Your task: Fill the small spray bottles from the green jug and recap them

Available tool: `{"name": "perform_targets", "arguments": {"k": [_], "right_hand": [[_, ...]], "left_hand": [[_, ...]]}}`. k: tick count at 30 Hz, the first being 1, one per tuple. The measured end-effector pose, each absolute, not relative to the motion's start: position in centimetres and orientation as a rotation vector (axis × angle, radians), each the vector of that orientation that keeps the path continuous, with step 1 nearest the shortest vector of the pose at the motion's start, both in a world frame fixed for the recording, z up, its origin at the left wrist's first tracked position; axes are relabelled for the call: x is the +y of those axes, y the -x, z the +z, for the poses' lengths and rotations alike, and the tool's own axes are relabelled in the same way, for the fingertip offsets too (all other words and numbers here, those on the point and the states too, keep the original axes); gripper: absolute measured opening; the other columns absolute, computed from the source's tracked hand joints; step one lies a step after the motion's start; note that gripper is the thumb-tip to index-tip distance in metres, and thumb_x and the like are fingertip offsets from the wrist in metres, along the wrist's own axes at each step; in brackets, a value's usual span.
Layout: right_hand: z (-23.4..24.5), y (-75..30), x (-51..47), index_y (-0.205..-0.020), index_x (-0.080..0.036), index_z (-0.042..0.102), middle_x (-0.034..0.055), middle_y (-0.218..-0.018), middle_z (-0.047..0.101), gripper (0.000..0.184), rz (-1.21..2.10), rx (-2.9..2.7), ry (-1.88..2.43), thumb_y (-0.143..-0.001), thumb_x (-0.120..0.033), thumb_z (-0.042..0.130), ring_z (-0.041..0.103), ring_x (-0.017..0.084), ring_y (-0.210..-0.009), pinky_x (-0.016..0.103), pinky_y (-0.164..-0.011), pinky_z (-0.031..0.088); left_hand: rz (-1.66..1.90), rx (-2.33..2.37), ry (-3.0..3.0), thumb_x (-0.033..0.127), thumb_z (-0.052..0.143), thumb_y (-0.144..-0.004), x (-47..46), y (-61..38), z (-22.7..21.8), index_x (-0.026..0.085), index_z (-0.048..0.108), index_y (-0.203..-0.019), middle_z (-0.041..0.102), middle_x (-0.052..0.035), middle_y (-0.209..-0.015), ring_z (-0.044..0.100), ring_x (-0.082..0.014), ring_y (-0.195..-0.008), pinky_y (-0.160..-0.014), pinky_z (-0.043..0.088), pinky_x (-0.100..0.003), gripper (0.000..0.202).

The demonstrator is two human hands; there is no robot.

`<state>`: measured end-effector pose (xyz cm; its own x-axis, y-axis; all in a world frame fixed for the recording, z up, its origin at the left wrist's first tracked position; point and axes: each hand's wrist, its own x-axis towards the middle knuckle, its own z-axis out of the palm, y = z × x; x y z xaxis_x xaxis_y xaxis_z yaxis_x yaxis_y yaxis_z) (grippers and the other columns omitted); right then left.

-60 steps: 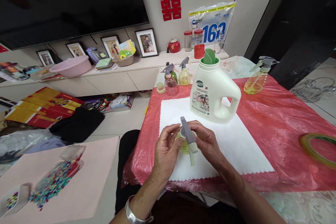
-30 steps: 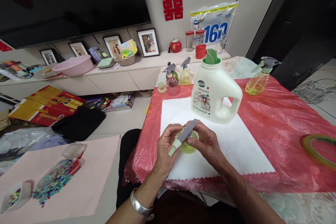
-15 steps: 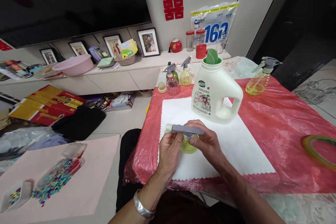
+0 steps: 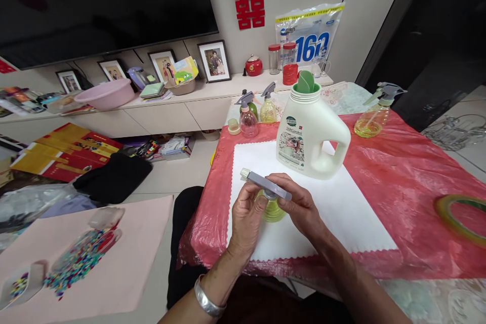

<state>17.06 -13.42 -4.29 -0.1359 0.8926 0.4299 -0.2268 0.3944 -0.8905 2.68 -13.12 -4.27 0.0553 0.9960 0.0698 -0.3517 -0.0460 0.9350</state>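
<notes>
A grey trigger spray head [image 4: 268,185] with a pale green nozzle sits on the neck of a yellow-green spray bottle [image 4: 274,211]. My left hand [image 4: 246,220] grips the head and neck from the left, its thumb near the collar. From the other side, my right hand [image 4: 298,205] has its fingers closed round the rear of the same head. The bottle stands on a white scalloped mat [image 4: 322,230]; its neck is partly hidden by my fingers. Just behind it is a large pale green detergent jug [image 4: 309,136], with a green piece [image 4: 306,81] in its mouth.
A pink spray bottle [image 4: 249,124], a yellowish one [image 4: 268,110] and a small pale green cap [image 4: 233,126] stand at back left. Another spray bottle [image 4: 374,116] with yellow liquid is at right, near a tape roll [image 4: 442,212]. Colourful beads [image 4: 78,263] lie on the left table.
The spray head has turned in my hands, so its nozzle points further away from me. Both hands have shifted slightly with it; the bottle stays on the mat.
</notes>
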Motion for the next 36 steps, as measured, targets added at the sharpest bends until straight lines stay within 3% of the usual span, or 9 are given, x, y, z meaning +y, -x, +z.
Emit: {"name": "perform_targets", "arguments": {"k": [11,20,26,36], "right_hand": [[-4.0,-16.6,-13.6,-0.119,-0.025,0.068,0.0057,-0.118,0.055,0.023,1.015,-1.337,0.706,-0.100,-0.037,0.066,0.053,0.019,-0.113,0.029,-0.100,0.043],[-4.8,-16.5,-13.4,-0.117,-0.025,0.066,0.0052,-0.115,0.055,0.026,1.009,-1.297,0.708,-0.096,-0.038,0.072,0.053,0.018,-0.111,0.030,-0.099,0.043],[-4.8,-16.9,-13.4,-0.131,-0.026,0.065,0.0075,-0.128,0.051,0.035,1.090,-1.356,0.698,-0.104,-0.047,0.057,0.049,0.021,-0.122,0.034,-0.107,0.042],[-4.2,-16.4,-13.5,-0.114,-0.021,0.067,0.0066,-0.116,0.054,0.029,1.079,-1.293,0.719,-0.095,-0.043,0.071,0.052,0.019,-0.111,0.031,-0.101,0.043]], "left_hand": [[1.400,0.842,-1.027,0.038,0.069,-0.092,-13.4,-2.6,-4.6,0.024,0.068,-0.106,0.070,-0.0022,-0.102,0.065,-0.0164,-0.097,-0.089,0.050,-0.028,0.020],[1.398,0.825,-1.058,0.036,0.081,-0.081,-13.1,-2.6,-4.3,0.024,0.070,-0.100,0.070,-0.0025,-0.101,0.066,-0.0191,-0.100,-0.093,0.051,-0.033,0.026],[1.398,0.846,-1.094,0.038,0.078,-0.084,-13.0,-2.6,-4.2,0.022,0.069,-0.102,0.071,-0.0039,-0.102,0.066,-0.0198,-0.100,-0.091,0.052,-0.032,0.025],[1.419,0.836,-1.006,0.030,0.079,-0.083,-13.3,-2.4,-3.6,0.023,0.070,-0.097,0.073,-0.0014,-0.100,0.067,-0.0154,-0.093,-0.087,0.051,-0.027,0.018]]}}
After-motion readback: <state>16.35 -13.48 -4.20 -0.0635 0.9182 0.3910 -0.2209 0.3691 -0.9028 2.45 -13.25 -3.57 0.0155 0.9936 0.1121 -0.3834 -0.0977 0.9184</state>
